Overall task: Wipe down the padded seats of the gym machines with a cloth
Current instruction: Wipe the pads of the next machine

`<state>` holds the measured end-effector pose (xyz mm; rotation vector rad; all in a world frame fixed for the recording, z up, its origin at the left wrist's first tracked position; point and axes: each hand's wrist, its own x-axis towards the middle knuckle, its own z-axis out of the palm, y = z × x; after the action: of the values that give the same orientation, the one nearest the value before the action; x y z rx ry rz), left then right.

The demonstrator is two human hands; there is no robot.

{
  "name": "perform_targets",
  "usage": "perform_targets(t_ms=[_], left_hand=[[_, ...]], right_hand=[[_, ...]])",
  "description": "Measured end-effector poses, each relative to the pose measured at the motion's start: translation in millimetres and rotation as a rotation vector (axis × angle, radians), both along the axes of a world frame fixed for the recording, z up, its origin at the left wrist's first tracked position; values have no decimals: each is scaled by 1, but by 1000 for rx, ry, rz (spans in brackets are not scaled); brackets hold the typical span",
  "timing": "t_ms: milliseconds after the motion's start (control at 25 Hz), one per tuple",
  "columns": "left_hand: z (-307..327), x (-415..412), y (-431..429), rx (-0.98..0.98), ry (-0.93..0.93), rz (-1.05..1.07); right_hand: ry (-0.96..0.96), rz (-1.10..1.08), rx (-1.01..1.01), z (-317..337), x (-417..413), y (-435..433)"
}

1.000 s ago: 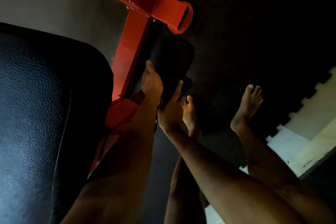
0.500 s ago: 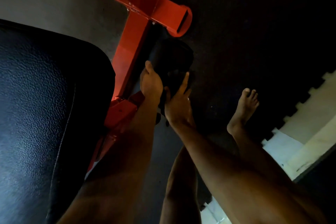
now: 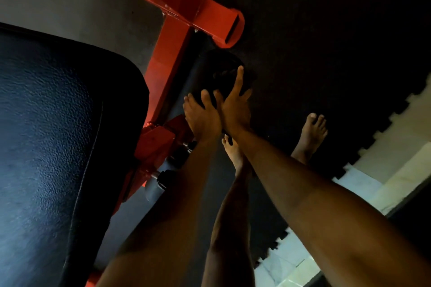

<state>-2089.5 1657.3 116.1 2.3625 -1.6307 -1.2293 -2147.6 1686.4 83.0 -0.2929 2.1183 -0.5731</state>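
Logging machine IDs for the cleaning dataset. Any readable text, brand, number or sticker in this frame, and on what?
No readable text anywhere in the head view.
red steel frame: plain paint, no decal or number.
black padded seat: textured vinyl and a seam, no logo.
foam roller pad: too dark to tell.
black floor mat: no markings visible.

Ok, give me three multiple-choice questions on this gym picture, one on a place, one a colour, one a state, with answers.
1. What do the left hand and right hand touch? A a dumbbell; B the black roller pad; C a door handle.
2. The frame is: A blue; B yellow; C red.
3. The feet are: A bare; B in shoes; C in socks.
B, both hands meet on the roller; C, its paint is red; A, toes show.
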Motion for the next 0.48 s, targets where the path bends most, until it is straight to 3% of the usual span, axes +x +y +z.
perform_targets(t_ms=[200,480], left_hand=[[1,-1,-1,9,-66,-48],[37,-12,-31,195,-88,-370]], right_hand=[[-59,161,46,19,-28,7],[-42,414,118,79,-97,16]])
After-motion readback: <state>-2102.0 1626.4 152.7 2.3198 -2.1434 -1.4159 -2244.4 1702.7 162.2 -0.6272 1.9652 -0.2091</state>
